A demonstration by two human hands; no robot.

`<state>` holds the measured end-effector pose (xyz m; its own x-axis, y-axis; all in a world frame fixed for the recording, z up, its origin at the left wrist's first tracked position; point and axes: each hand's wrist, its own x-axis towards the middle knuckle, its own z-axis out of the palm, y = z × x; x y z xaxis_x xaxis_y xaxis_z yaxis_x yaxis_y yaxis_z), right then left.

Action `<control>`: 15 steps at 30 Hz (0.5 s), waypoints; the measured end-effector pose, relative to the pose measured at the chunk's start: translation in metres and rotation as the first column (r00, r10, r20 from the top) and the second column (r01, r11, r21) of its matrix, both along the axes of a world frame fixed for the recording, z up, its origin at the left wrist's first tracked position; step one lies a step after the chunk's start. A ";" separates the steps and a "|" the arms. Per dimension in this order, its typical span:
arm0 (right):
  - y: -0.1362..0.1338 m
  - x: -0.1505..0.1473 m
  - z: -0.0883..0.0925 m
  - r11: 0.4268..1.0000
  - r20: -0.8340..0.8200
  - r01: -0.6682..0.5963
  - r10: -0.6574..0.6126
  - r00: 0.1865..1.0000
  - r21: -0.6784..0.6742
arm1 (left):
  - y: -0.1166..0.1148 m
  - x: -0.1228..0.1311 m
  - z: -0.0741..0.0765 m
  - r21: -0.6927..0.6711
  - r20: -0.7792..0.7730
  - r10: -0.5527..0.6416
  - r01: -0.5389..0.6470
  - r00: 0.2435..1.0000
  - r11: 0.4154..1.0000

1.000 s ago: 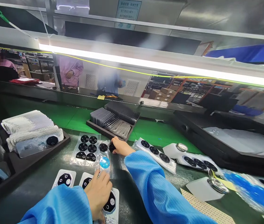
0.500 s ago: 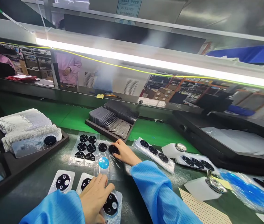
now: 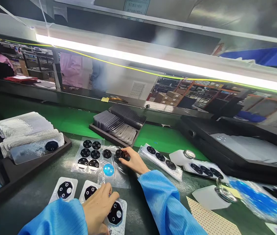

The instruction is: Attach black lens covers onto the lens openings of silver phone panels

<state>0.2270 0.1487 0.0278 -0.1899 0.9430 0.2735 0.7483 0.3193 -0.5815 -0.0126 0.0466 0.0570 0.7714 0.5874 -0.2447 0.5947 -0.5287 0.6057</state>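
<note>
My right hand has its thumb and index finger closed at the edge of a black octagonal camera sticker on a clear film sheet. Beside it on the same film are another black sticker and a blue round piece. Near the front edge, my left hand lies with bent fingers over the left edge of a phone back panel bearing a black camera plate. Two similar panels, one at left and one partly covered by the hand, lie alongside.
A sheet of several black stickers lies behind my left hand. Trays of stacked panels stand at left, centre back and right. Two white pump bottles and bagged sticker strips lie to the right.
The black sticker at my right fingertips has tilted and shifted slightly up, showing more of its face. My right hand has moved a little. My left hand stays over the panels.
</note>
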 end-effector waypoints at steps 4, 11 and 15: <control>-0.009 0.009 0.012 1.000 -0.153 0.010 -0.008 0.988 0.013 | -0.001 -0.002 -0.005 -0.136 0.090 0.020 -0.007 0.996 0.991; -0.072 0.017 0.050 1.000 -0.257 -0.011 0.013 0.966 0.008 | -0.008 -0.004 -0.008 -0.357 0.236 0.195 -0.101 0.952 0.929; -0.099 0.016 0.047 1.000 -0.355 -0.027 0.021 0.935 -0.013 | -0.004 0.004 -0.011 -0.617 0.325 0.427 -0.152 0.844 0.772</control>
